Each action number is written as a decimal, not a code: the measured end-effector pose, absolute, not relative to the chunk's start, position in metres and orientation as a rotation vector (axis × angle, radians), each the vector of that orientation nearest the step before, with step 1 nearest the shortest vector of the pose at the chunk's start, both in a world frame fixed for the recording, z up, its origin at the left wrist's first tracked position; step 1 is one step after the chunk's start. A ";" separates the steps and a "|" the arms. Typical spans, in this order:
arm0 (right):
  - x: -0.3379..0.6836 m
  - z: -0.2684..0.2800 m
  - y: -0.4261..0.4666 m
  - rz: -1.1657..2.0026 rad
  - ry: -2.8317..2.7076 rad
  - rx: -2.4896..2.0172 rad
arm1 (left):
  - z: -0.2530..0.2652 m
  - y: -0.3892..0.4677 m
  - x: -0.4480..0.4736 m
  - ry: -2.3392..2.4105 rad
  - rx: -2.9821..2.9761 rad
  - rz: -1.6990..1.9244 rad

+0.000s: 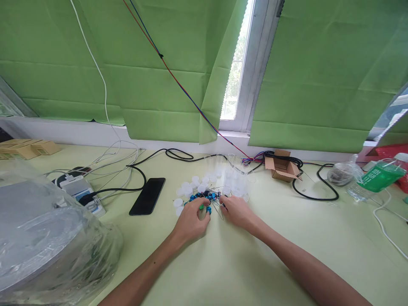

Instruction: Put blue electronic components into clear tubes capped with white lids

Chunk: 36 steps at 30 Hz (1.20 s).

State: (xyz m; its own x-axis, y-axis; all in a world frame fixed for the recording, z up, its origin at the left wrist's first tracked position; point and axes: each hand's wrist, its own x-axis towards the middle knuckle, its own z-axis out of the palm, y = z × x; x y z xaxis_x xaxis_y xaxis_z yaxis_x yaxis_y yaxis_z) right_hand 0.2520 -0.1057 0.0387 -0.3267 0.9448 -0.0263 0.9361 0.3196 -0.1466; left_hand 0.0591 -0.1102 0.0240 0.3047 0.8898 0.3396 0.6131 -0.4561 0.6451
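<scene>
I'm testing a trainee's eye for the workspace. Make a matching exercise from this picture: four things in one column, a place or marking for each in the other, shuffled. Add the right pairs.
Things
1. Black phone
2. Left hand
3. Open cardboard box
4. Clear plastic bottle

Places and markings
A. Right of both hands, beside bundled black cable
B. Wears a green label
C. Reaching into the cluster of blue parts
D. Lying flat, to the left of both hands

Pairs: 1-D, 2-C, 3-A, 4-B
</scene>
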 end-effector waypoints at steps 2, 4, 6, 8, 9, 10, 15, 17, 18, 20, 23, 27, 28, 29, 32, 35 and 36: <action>0.252 0.039 -0.106 0.205 -2.490 -1.777 | 0.023 -0.110 0.059 1.342 2.210 0.912; 0.253 0.040 -0.106 0.201 -2.476 -1.773 | 0.022 -0.110 0.059 1.329 2.233 0.865; 0.253 0.042 -0.106 0.195 -2.458 -1.775 | 0.021 -0.110 0.059 1.304 2.244 0.837; 0.253 0.046 -0.106 0.186 -2.440 -1.783 | 0.020 -0.110 0.058 1.282 2.245 0.833; 0.254 0.048 -0.106 0.180 -2.428 -1.786 | 0.020 -0.110 0.058 1.280 2.243 0.836; 0.254 0.050 -0.106 0.172 -2.408 -1.782 | 0.021 -0.110 0.058 1.283 2.238 0.843; 0.258 0.062 -0.107 0.136 -2.160 -1.702 | 0.024 -0.112 0.061 1.314 2.210 0.873; 0.260 0.065 -0.106 0.155 -2.096 -1.685 | 0.025 -0.113 0.062 1.324 2.201 0.862; 0.260 0.066 -0.106 0.173 -2.081 -1.676 | 0.025 -0.113 0.062 1.325 2.198 0.855; 0.262 0.066 -0.104 0.215 -2.066 -1.657 | 0.025 -0.113 0.062 1.318 2.197 0.847; 0.264 0.063 -0.102 0.258 -2.043 -1.625 | 0.025 -0.114 0.062 1.306 2.205 0.849; 0.264 0.060 -0.101 0.267 -1.998 -1.569 | 0.024 -0.114 0.061 1.305 2.214 0.850; 0.264 0.060 -0.101 0.265 -1.984 -1.556 | 0.024 -0.114 0.061 1.304 2.215 0.851; 0.264 0.061 -0.101 0.258 -1.972 -1.543 | 0.024 -0.114 0.061 1.304 2.215 0.852; 0.265 0.063 -0.101 0.213 -1.953 -1.520 | 0.023 -0.114 0.061 1.308 2.208 0.854; 0.266 0.064 -0.101 0.156 -1.958 -1.511 | 0.024 -0.114 0.062 1.319 2.197 0.849; 0.266 0.064 -0.101 0.139 -1.961 -1.506 | 0.025 -0.114 0.062 1.323 2.195 0.848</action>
